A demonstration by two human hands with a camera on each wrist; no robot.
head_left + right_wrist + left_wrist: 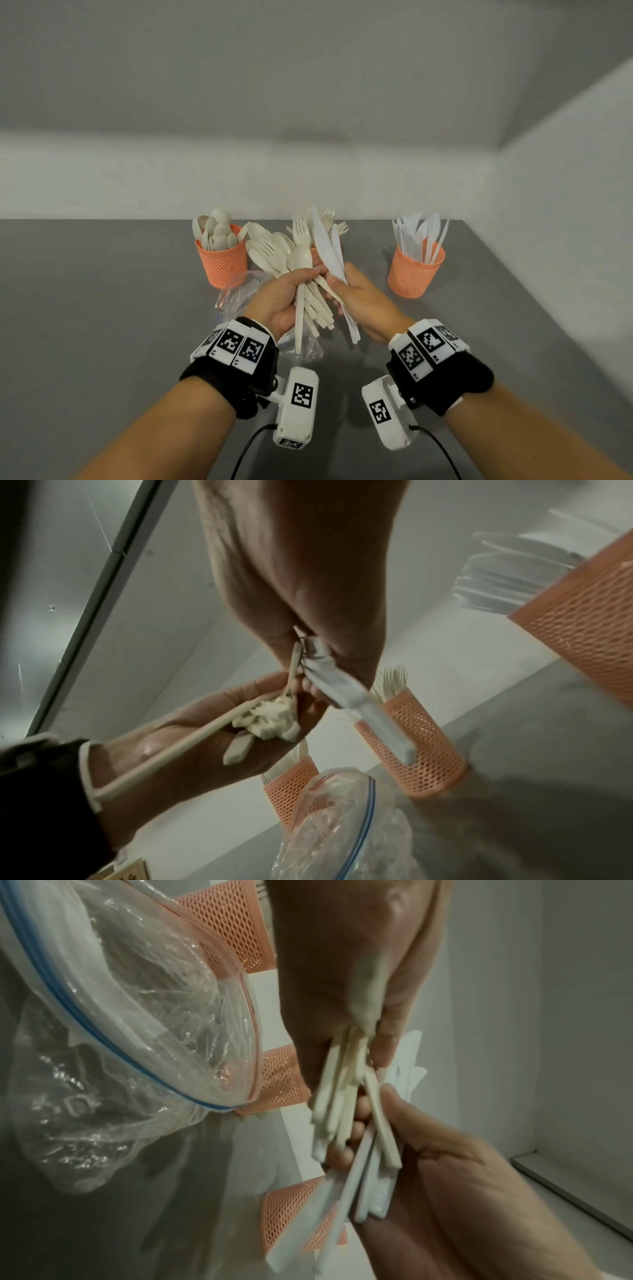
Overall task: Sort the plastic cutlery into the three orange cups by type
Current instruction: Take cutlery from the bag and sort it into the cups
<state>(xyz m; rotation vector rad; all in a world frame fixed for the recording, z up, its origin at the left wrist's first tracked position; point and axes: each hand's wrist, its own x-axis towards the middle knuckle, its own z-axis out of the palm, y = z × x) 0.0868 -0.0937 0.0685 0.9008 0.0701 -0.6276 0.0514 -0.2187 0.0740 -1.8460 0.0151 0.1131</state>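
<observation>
My left hand (301,277) grips a fanned bundle of cream spoons and forks (281,250) by the handles (339,1096), above the table. My right hand (339,282) pinches a few white knives (325,243) right beside that bundle; their handles (363,707) stick out below the fingers. Three orange mesh cups stand at the back. The left cup (224,263) holds spoons and the right cup (414,274) holds white knives. The middle cup (414,745) holds forks and is mostly hidden behind the bundle in the head view.
A crumpled clear zip bag (236,294) with a blue seal lies on the grey table (102,308) under my left hand, in front of the spoon cup. White walls close the back and the right side, near the knife cup.
</observation>
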